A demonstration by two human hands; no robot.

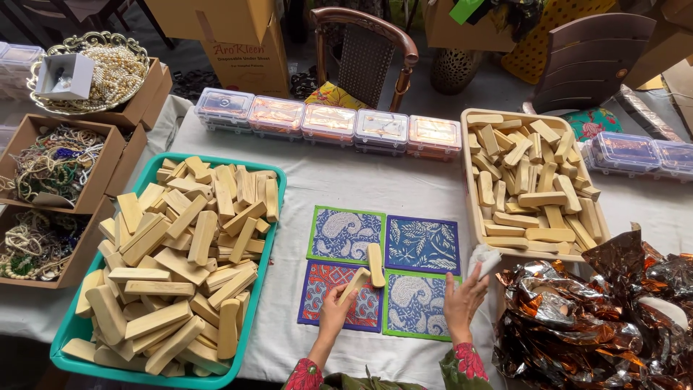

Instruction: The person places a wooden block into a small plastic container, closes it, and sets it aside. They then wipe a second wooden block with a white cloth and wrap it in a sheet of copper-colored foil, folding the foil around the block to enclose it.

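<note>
Left hand (334,309), grip clamped on a wooden block (354,282), over the red mat (339,294). Right hand (463,302), fingers spread flat on the green-edged mat (417,305), holding nothing. Just beyond the left grip, a second block (375,264) lies across the mats. Judgement: early stage. Further left, the teal tray (69,333) looks heaped; beyond the right hand, the beige tray (473,209) is full.

Crumpled foil (599,318) at the bench's (404,188) right edge is cropped; forearms leave the bottom edge; bead boxes (50,166) cropped left.
</note>
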